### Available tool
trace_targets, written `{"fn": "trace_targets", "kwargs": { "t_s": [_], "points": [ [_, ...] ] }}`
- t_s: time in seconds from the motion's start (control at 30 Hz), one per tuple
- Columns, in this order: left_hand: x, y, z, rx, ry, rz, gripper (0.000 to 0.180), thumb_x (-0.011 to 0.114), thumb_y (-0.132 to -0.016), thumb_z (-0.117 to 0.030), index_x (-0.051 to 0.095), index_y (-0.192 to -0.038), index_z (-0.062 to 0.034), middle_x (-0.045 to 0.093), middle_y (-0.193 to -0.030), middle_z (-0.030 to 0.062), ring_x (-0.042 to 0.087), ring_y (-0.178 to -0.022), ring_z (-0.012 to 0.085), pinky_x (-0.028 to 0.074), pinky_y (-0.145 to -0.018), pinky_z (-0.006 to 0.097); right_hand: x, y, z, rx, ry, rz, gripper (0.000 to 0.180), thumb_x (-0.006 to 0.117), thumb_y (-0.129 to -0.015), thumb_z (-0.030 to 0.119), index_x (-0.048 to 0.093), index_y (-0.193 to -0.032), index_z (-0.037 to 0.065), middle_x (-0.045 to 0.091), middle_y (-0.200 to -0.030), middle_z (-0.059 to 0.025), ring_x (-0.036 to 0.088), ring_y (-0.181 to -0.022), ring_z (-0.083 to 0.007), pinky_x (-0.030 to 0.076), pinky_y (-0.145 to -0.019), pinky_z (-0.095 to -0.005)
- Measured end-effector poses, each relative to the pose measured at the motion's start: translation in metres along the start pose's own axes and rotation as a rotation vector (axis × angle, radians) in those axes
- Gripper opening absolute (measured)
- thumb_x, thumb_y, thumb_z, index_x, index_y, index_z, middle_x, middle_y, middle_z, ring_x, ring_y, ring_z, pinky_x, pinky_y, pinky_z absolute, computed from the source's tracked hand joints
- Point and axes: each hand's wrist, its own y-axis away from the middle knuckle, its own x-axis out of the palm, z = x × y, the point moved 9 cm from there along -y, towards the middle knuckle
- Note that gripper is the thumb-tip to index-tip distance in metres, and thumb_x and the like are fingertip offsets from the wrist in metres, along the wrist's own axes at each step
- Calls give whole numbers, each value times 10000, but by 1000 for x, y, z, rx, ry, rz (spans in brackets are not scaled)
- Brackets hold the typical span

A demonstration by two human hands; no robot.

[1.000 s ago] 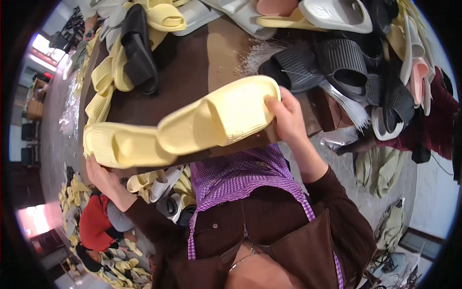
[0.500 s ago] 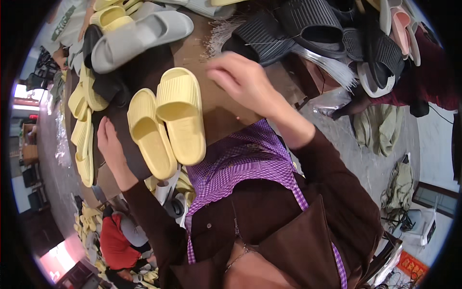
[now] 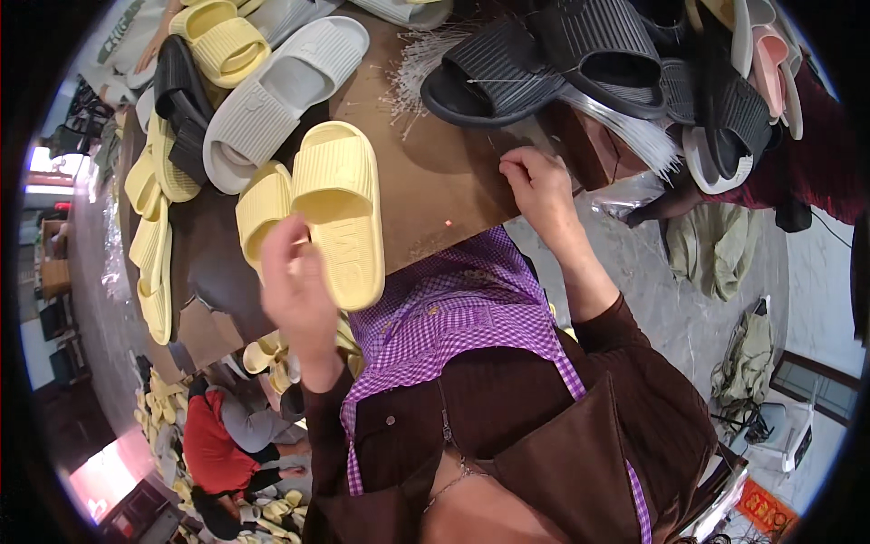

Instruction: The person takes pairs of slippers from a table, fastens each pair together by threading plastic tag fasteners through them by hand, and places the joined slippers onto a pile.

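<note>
A pair of yellow slippers (image 3: 337,213) lies side by side near the close edge of the brown worktop (image 3: 421,195), open heels toward the person in the purple checked apron (image 3: 453,304). The two hands are well apart. The left hand (image 3: 301,279), a bit blurred, is over the left slipper's heel, fingers bent; I can't tell whether it grips anything. The right hand (image 3: 541,186) is loosely curled near black slippers (image 3: 498,77), and I can't make out anything in it. A grey slipper (image 3: 272,109) lies just beyond the yellow ones.
</note>
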Motion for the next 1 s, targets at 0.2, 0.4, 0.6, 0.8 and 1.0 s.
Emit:
{"fn": "trace_targets", "kwargs": {
  "t_s": [0.2,0.4,0.6,0.8,1.0],
  "points": [
    [118,13,-66,419,-16,483,314,559,-840,-45,549,-1147,21,553,-1150,182,541,-1046,338,439,-892,368,3,15,16,4,-53,92,76,637,-771,63,638,-834,19,644,-787,-131,605,-737,-312,463,-698,-372],
    [188,-8,-70,510,-88,513,392,606,-818,-129,519,-1178,-1,509,-1154,161,523,-1028,340,439,-858,393,1,29,15,94,-147,187,42,626,-768,26,627,-807,12,636,-769,-131,616,-736,-280,466,-678,-349],
    [199,-24,-58,472,-196,451,423,615,-813,-132,495,-1193,8,494,-1125,155,530,-1001,324,439,-840,394,-21,34,34,-11,-332,356,61,656,-734,1,621,-782,16,620,-721,-105,588,-685,-244,443,-630,-319],
    [157,-29,-79,492,9,342,340,604,-799,-83,540,-1122,5,549,-1060,149,547,-961,318,443,-814,386,-59,20,60,-225,-511,515,102,697,-693,-13,627,-762,14,610,-694,-62,537,-640,-213,400,-591,-291],
    [141,-2,-110,641,241,540,227,578,-798,-41,576,-1021,1,593,-962,129,568,-893,316,449,-784,381,-44,12,70,-222,-650,634,75,695,-726,7,625,-754,2,612,-702,-65,533,-644,-173,393,-582,-266]
  ]
}}
